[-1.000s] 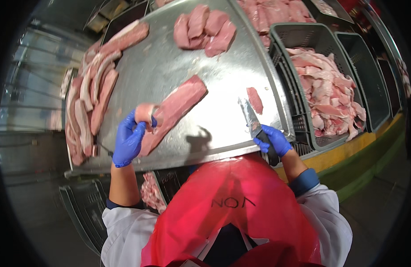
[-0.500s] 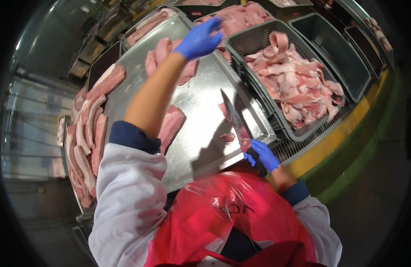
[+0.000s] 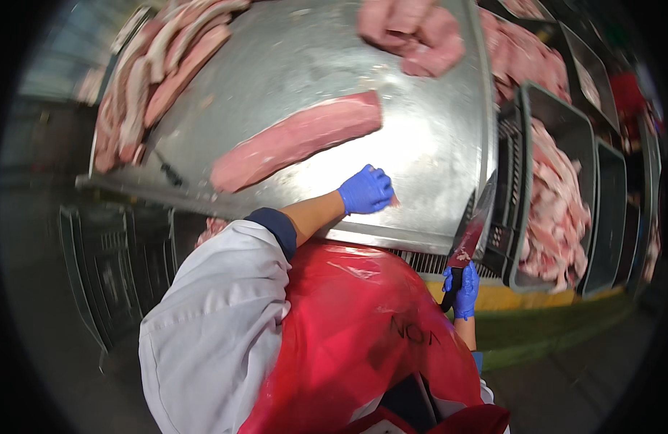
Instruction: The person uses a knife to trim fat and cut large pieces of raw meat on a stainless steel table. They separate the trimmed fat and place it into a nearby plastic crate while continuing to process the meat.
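Note:
Gloved in blue, my left hand point(image 3: 366, 190) is closed low over the metal table near its front edge. A small pink meat scrap point(image 3: 394, 200) pokes out at its fingertips; the rest of what it grips is hidden. My right hand point(image 3: 461, 289), also in a blue glove, grips the black handle of a long knife point(image 3: 473, 235) off the table's right front corner. The blade points up and away and has reddish smears. Beyond my left hand, a long trimmed piece of pork loin point(image 3: 298, 141) lies slantwise on the table.
More loin pieces point(image 3: 413, 32) lie at the table's far side, and fatty strips point(image 3: 156, 65) are piled at the left. A grey crate point(image 3: 525, 173) of pale trimmings point(image 3: 554, 210) stands right of the table. A dark tool point(image 3: 169, 172) lies near the left edge.
My left hand has come back from the far loin pieces to the table's near side and closed. The view has turned, and the knife stays in my right hand.

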### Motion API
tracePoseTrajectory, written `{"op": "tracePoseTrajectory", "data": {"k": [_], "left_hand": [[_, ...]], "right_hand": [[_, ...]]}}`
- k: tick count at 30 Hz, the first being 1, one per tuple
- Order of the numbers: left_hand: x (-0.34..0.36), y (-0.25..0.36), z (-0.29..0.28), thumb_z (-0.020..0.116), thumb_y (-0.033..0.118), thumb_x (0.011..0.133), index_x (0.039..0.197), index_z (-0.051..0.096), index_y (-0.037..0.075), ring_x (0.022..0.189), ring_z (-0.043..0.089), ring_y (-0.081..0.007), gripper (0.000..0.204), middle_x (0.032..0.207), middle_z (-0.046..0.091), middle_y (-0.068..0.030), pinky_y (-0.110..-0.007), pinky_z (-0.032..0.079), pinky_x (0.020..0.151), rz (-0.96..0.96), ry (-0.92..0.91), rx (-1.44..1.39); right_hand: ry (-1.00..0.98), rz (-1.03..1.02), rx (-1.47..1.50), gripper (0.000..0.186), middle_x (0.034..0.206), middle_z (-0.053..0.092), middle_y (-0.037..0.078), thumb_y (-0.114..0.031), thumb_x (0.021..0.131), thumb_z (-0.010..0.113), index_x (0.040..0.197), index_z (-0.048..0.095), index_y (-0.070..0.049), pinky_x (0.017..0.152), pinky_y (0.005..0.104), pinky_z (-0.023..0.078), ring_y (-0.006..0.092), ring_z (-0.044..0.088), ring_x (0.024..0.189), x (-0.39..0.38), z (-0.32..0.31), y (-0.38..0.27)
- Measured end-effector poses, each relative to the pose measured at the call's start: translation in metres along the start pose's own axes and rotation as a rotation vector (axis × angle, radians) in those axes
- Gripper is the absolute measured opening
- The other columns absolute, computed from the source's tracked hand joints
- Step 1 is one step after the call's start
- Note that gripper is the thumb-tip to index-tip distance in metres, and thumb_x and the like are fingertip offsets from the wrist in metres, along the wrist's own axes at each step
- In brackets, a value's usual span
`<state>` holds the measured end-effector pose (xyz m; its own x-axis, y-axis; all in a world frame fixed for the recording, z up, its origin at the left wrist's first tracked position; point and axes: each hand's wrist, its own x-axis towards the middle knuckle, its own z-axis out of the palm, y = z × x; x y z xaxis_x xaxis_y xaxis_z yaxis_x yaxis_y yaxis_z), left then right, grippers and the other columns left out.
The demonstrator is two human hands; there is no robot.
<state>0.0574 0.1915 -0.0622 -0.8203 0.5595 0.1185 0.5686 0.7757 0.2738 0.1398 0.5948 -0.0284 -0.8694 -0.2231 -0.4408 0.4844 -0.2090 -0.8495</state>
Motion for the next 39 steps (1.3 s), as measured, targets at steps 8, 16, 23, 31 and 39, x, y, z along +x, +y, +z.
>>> {"op": "tracePoseTrajectory", "data": {"k": [8, 16, 23, 31, 39], "left_hand": [[-0.222, -0.062, -0.068, 0.061, 0.028, 0.087, 0.082, 0.067, 0.008, 0.081, 0.063, -0.0353, 0.022, 0.08, 0.066, -0.0143, -0.048, 0.05, 0.077, -0.635, 0.105, 0.11], [-0.491, -0.03, -0.107, 0.068, 0.031, 0.088, 0.096, 0.067, 0.007, 0.084, 0.065, -0.0378, 0.026, 0.089, 0.067, -0.0171, -0.047, 0.053, 0.074, -1.387, 0.425, 0.308], [-0.497, -0.053, -0.123, 0.076, 0.042, 0.079, 0.116, 0.065, 0.011, 0.117, 0.054, -0.0345, 0.049, 0.121, 0.061, -0.0123, -0.053, 0.032, 0.107, -1.243, 0.261, 0.411], [-0.259, -0.164, -0.129, 0.069, 0.044, 0.083, 0.131, 0.055, 0.003, 0.109, 0.055, -0.0416, 0.064, 0.119, 0.057, -0.0242, -0.052, 0.044, 0.096, -0.786, 0.154, -0.173], [-0.089, -0.215, -0.102, 0.057, 0.038, 0.091, 0.143, 0.05, 0.008, 0.143, 0.032, -0.0391, 0.061, 0.157, 0.033, -0.0202, -0.05, 0.027, 0.117, -0.301, 0.171, -0.095]], "right_hand": [[-0.373, -0.026, -0.379, 0.033, 0.082, 0.066, 0.009, -0.035, 0.105, 0.052, 0.119, 0.056, -0.005, 0.046, 0.0259, 0.046, 0.0127, 0.055, 0.052, 0.122, 0.108, -0.032], [-0.42, -0.031, -0.48, 0.02, 0.078, 0.065, 0.008, -0.023, 0.105, 0.052, 0.112, 0.057, -0.005, 0.048, 0.0257, 0.045, 0.0122, 0.056, 0.052, 0.187, 0.234, -0.02], [-0.282, 0.018, -0.41, 0.014, 0.075, 0.062, 0.006, -0.018, 0.104, 0.055, 0.107, 0.058, -0.004, 0.051, 0.0258, 0.045, 0.0124, 0.056, 0.055, 0.199, 0.297, 0.005], [-0.159, -0.201, -0.437, 0.015, 0.067, 0.059, 0.008, -0.015, 0.103, 0.051, 0.099, 0.053, -0.001, 0.048, 0.0304, 0.049, 0.014, 0.055, 0.051, 0.287, 0.383, 0.024], [0.225, 0.008, -0.637, 0.02, 0.079, 0.066, 0.015, -0.021, 0.102, 0.054, 0.105, 0.055, -0.001, 0.053, 0.0346, 0.052, 0.0185, 0.063, 0.058, 0.257, 0.374, 0.003]]}}
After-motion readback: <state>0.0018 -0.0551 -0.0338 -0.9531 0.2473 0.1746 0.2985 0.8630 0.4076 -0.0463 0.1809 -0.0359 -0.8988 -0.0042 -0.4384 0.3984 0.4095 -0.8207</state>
